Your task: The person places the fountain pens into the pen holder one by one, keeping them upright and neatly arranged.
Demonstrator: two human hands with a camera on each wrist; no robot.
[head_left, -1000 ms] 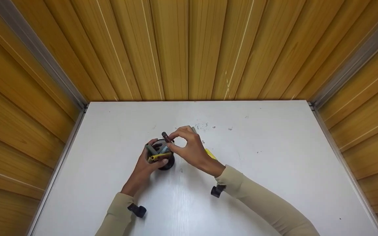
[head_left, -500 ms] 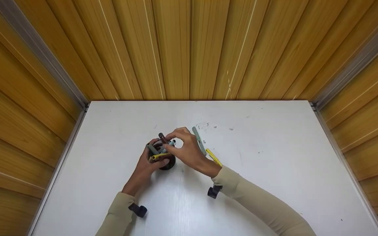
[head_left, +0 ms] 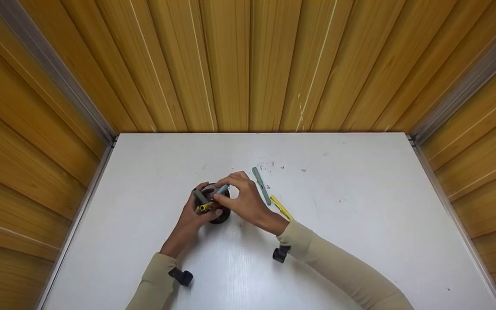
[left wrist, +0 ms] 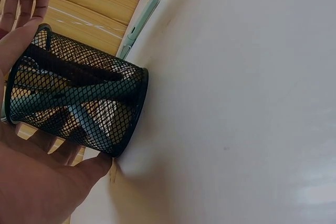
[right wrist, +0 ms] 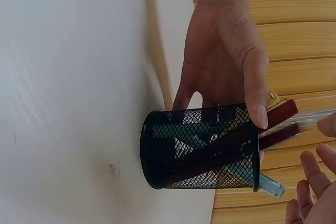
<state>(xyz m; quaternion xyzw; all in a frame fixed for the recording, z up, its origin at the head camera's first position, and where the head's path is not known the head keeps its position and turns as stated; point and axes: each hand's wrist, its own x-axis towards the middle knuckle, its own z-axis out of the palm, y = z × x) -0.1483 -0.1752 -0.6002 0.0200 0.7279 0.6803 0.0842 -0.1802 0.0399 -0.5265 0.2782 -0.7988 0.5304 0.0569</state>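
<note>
The left hand (head_left: 191, 216) clamps its grip round a mesh cup (left wrist: 79, 90) of pens (right wrist: 282, 114), left of the desk's (head_left: 144, 172) centre; the right hand (head_left: 246, 200), grip apart, is at the cup's mouth; a green pen (head_left: 261, 186) and yellow pen (head_left: 280, 207) lie right

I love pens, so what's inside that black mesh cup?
The black mesh cup holds a grey-green pen, a yellow pen, a pale blue pen and dark red pens. It and the left hand partly cover them, so I can't count them all.
</note>
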